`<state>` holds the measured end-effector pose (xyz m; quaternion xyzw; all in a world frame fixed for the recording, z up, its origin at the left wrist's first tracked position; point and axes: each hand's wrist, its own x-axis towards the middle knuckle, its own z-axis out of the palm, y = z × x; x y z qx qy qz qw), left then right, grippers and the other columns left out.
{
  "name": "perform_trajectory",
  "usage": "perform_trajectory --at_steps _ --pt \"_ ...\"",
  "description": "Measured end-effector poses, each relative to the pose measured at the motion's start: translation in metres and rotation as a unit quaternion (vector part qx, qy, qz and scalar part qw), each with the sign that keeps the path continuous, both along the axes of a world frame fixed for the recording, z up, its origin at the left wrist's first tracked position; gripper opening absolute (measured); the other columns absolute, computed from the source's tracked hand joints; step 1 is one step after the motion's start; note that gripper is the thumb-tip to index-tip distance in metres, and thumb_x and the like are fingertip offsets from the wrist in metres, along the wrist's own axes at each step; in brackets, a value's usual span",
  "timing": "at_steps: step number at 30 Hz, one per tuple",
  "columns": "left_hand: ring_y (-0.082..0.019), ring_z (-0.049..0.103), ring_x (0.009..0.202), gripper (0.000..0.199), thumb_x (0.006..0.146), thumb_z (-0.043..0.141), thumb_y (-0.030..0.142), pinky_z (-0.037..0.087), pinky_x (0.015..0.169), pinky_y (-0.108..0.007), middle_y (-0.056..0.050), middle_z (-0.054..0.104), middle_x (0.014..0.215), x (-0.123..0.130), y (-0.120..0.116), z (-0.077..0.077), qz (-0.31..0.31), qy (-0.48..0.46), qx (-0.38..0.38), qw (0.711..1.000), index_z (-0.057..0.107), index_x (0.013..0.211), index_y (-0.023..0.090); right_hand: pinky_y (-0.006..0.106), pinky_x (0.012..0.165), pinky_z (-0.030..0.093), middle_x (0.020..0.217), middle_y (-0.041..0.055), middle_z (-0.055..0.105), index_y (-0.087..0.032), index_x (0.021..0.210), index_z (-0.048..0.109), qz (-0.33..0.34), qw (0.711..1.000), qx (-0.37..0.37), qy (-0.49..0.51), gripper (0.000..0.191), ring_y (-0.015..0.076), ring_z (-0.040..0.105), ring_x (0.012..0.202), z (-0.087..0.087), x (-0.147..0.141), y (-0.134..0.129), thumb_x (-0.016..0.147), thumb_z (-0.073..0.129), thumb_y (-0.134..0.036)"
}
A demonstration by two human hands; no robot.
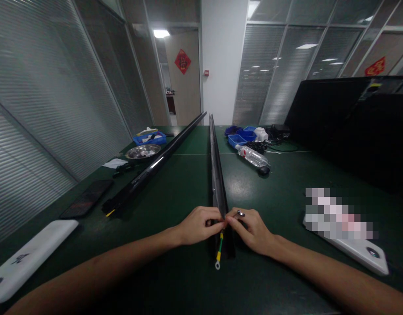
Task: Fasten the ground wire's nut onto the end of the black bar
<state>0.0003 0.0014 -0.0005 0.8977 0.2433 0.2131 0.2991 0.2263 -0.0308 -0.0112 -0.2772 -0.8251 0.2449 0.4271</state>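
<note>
1. In the head view, the long dark channel (pixel 215 166) runs straight away from you along the green counter (pixel 188 188), its near end between your two hands.
2. Your left hand (pixel 199 225) comes in from the channel's left side; thumb and forefinger are drawn together over it, pinching the green-and-yellow wire (pixel 220 248).
3. Your right hand (pixel 252 229), wearing a metal ring (pixel 241 213), meets it from the channel's right side, its grip pinched on the same wire, fingertips against those of your left.
4. The fingers cover the exact spot, so you may also have part of the channel's edge in that grip.
5. The wire comes out below your fingertips at the channel's near end and points toward you, finishing in a ring terminal (pixel 217 265).
6. Left of the channel you have a second dark strip (pixel 162 159) lying at a slant, and beyond that a metal bowl (pixel 131 154), a dark phone (pixel 86 199) and a white case (pixel 33 258).
7. Right of the channel lie a clear plastic bottle (pixel 254 157), blue trays (pixel 237 140) and, nearer you, a partly blurred white device (pixel 359 251).
</note>
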Motion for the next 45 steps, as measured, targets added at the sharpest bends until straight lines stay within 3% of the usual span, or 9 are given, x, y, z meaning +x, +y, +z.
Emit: perform_trajectory --at_steps 8,16,27,35,45 --pt "-0.012 0.057 0.075 0.027 0.105 0.054 0.030 0.043 0.070 -0.021 -0.001 0.060 0.084 0.000 0.000 0.000 -0.005 -0.008 -0.001 1.000 0.067 0.086 0.014 0.027 0.069 0.051 0.082 0.0040 0.069 -0.017 0.094 0.067 -0.029 1.000 0.007 -0.008 0.024 0.0156 0.067 0.071 0.000 -0.002 -0.007 0.108 0.049 -0.024" --pt "-0.012 0.056 0.072 0.030 0.105 0.054 0.032 0.042 0.067 -0.021 -0.001 0.060 0.084 0.001 -0.002 0.002 -0.001 -0.006 -0.001 1.000 0.066 0.085 0.014 0.026 0.068 0.051 0.081 0.0039 0.069 -0.016 0.092 0.068 0.025 1.000 0.010 -0.008 0.025 0.0150 0.066 0.069 0.004 0.003 0.002 0.107 0.050 -0.024" --pt "-0.012 0.056 0.074 0.028 0.105 0.053 0.032 0.042 0.069 -0.022 -0.002 0.061 0.085 -0.001 0.000 -0.001 -0.004 0.000 0.000 1.000 0.068 0.089 0.014 0.026 0.066 0.050 0.079 0.0038 0.068 -0.017 0.092 0.067 -0.027 1.000 0.010 -0.005 0.025 0.0152 0.065 0.067 0.003 -0.003 -0.007 0.107 0.049 -0.024" --pt "-0.013 0.056 0.073 0.032 0.106 0.053 0.035 0.043 0.069 -0.022 -0.003 0.061 0.085 0.000 -0.001 -0.001 -0.004 -0.005 0.000 1.000 0.067 0.085 0.014 0.026 0.065 0.051 0.079 0.0040 0.068 -0.016 0.092 0.068 0.026 0.998 0.045 -0.026 0.026 0.0151 0.064 0.066 0.003 0.006 0.003 0.108 0.049 -0.025" --pt "-0.013 0.057 0.074 0.029 0.106 0.053 0.033 0.043 0.071 -0.022 -0.002 0.062 0.087 -0.001 0.001 -0.002 -0.002 0.001 -0.002 1.000 0.068 0.090 0.014 0.026 0.066 0.051 0.080 0.0039 0.069 -0.017 0.092 0.068 -0.015 1.000 0.019 -0.011 0.024 0.0152 0.066 0.067 0.003 -0.001 -0.006 0.107 0.050 -0.023"
